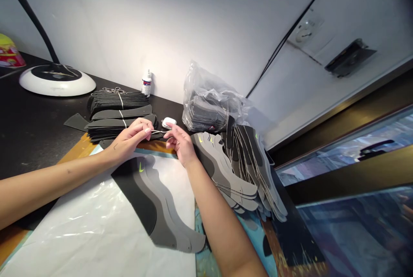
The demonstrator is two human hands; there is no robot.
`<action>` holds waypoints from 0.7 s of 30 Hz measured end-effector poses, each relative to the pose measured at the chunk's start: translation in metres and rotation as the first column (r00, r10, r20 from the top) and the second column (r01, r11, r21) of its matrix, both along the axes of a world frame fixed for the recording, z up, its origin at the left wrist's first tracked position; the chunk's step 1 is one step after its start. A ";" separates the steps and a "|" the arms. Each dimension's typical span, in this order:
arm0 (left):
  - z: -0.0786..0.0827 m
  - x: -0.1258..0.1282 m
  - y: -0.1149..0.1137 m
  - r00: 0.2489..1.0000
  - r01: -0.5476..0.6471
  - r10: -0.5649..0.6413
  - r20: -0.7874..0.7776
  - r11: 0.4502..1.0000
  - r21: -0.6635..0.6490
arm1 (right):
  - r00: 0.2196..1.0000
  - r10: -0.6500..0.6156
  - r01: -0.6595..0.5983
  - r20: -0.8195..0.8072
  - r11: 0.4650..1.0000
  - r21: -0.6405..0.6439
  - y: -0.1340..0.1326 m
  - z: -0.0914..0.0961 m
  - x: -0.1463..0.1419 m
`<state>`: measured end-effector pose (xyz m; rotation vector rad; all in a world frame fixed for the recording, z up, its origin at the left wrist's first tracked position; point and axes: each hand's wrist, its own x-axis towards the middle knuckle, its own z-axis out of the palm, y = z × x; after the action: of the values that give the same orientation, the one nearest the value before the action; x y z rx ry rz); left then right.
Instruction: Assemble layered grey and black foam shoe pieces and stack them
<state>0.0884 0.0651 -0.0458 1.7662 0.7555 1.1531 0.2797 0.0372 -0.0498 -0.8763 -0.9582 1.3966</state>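
My left hand (132, 137) pinches one end of a thin whitish elastic band (157, 131) between thumb and fingers. The other end meets the curled fingers of my right hand (180, 141), so the band spans the gap between both hands. Below them, a black and grey shoe upper piece (161, 208) with a yellow-green swoosh lies flat on a white sheet (97, 229). Just behind my left hand are dark cut pieces (108, 130) bundled with a white band. A small white case (169, 122) sits behind my right hand.
Finished-looking grey upper pieces (232, 173) fan out in piles at the right, near a clear plastic bag (213, 105) of more pieces. Scissors (114, 90) rest on a dark stack (118, 100). A white bottle (146, 84) and a lamp base (58, 80) stand by the wall.
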 end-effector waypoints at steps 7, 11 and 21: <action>-0.007 0.000 0.002 0.981 0.132 -0.087 0.175 0.955 -0.264 | 0.950 0.122 -0.140 0.288 0.989 0.045 -0.008 -0.008 -0.016; -0.006 0.001 0.006 0.972 0.153 -0.078 0.223 0.926 -0.344 | 0.915 0.107 -0.143 0.388 0.988 0.064 -0.010 -0.006 -0.016; 0.003 0.001 0.003 0.959 0.096 0.039 0.281 0.887 -0.451 | 0.900 0.063 -0.142 0.431 0.978 0.152 -0.005 -0.013 -0.012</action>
<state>0.0896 0.0683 -0.0431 1.1812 0.7514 1.0682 0.2679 0.0327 -0.0627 -1.0261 -1.4599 1.2024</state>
